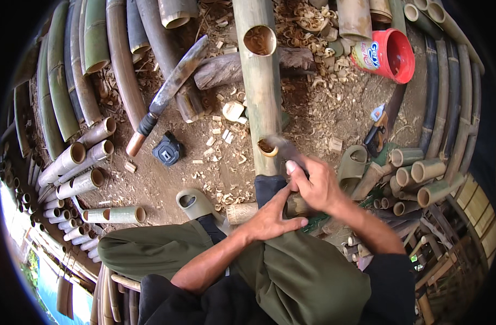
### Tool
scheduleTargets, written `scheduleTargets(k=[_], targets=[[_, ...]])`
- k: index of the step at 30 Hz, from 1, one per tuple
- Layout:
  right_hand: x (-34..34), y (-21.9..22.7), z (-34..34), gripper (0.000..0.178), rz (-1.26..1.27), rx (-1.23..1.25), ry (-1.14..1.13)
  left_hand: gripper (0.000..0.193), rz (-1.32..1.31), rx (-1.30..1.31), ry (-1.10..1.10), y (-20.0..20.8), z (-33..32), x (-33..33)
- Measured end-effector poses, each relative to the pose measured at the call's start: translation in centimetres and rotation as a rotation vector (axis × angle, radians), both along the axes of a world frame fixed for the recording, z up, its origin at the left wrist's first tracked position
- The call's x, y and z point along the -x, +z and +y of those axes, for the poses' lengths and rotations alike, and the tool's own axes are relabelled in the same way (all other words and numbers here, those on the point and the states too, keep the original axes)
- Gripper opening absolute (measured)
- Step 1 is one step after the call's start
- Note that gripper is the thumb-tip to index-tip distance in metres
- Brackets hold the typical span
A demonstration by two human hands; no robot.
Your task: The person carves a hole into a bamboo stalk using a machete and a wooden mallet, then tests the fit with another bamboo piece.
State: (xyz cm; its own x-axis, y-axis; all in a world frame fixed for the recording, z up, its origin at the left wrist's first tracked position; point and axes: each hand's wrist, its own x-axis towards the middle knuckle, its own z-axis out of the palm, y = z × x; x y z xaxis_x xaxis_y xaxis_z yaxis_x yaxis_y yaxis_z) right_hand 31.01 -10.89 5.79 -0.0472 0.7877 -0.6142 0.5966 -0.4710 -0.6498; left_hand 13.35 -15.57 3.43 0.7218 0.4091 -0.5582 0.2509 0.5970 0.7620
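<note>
A long pale green bamboo pole [262, 92] runs away from me, with two holes cut in its upper side. My right hand [317, 183] is closed around a knife, its grip hidden by the fingers. Motion smears the knife's blade [289, 151], which lies at the rim of the nearer hole [268, 147]. Against the right hand rests my left hand [272, 216], fingers stretched forward and thumb held apart over my knee. Its fingertips are partly hidden. Black wrapping [269, 188] covers the pole's near end, just ahead of the left hand.
The pole crosses a dark log [221, 71]. Left of it lie a large machete [169, 86] and a black tape measure [168, 149]. A red bucket [391, 56] and a handsaw [379, 132] are at right. Bamboo tubes [69, 162] line both sides; shavings litter the ground.
</note>
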Motion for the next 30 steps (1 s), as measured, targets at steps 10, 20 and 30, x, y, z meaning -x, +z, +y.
scheduleTargets(k=[10, 20, 30], targets=[[8.1, -3.6, -0.4, 0.046, 0.566, 0.605, -0.367, 0.043, 0.770, 0.032, 0.242, 0.1, -0.3, 7.7], [5.4, -2.9, 1.3, 0.031, 1.499, 0.754, -1.627, 0.008, 0.543, -0.983, -1.065, 8.3, 21.6, -2.0], [6.0, -4.3, 1.8, 0.031, 1.290, 0.697, -1.019, 0.028, 0.811, -0.556, -0.587, 6.7, 14.7, 5.1]])
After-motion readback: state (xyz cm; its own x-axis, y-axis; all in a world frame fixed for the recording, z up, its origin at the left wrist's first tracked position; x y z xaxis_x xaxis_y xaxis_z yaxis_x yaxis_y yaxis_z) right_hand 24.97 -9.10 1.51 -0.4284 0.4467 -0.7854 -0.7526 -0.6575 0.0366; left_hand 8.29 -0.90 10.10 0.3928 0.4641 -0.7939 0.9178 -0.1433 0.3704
